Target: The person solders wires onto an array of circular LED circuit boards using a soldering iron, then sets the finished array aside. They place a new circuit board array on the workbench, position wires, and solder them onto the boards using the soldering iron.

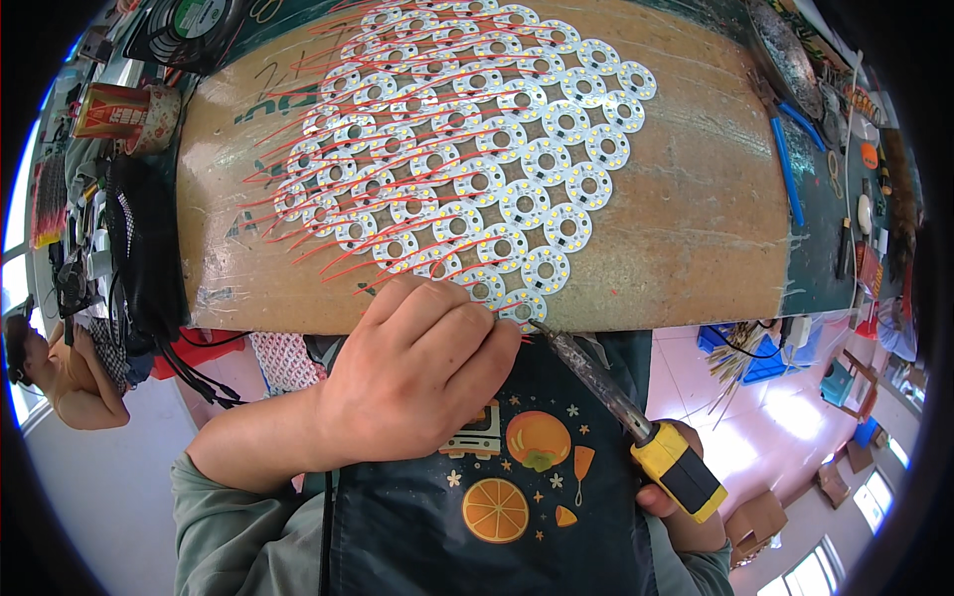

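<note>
Many white ring-shaped LED boards lie in a slanted, touching array on a brown board, with thin red wires trailing left from them. My left hand is closed in a pinch at the array's near edge; its fingertips are mostly hidden, but a bit of red wire shows between them and the nearest LED ring. My right hand, partly hidden, is wrapped round a soldering iron with a yellow and black handle. The iron's tip meets the right rim of that nearest ring.
The brown board lies on a dark green table. Blue-handled pliers rest at its right. A red tin, a black fan and a black bag stand left. Another person sits at the far left.
</note>
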### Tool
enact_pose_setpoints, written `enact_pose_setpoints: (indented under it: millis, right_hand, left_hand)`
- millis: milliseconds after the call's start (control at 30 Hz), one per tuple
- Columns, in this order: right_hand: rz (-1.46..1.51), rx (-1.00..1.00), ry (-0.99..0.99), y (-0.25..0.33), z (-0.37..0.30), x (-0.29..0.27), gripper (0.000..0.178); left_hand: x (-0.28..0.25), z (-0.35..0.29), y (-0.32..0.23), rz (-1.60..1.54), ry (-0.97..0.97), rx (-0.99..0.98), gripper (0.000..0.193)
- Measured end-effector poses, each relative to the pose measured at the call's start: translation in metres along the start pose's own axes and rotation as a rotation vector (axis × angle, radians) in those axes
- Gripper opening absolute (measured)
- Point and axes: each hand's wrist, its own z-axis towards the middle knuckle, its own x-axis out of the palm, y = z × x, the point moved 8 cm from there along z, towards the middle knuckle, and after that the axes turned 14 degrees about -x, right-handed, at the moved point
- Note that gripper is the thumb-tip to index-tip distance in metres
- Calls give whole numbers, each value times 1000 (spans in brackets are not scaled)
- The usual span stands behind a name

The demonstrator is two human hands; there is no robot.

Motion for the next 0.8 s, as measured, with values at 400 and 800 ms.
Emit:
enact_pose_setpoints:
  millis: [400, 800]
  right_hand:
    - [112, 57, -91, -4, -3, -2, 53]
    - [395, 84, -227, -14, 4, 4, 47]
  left_hand:
    - [-5, 4, -2, -15, 14, -28, 36]
    - [-6, 32, 12, -18, -49, -36, 33]
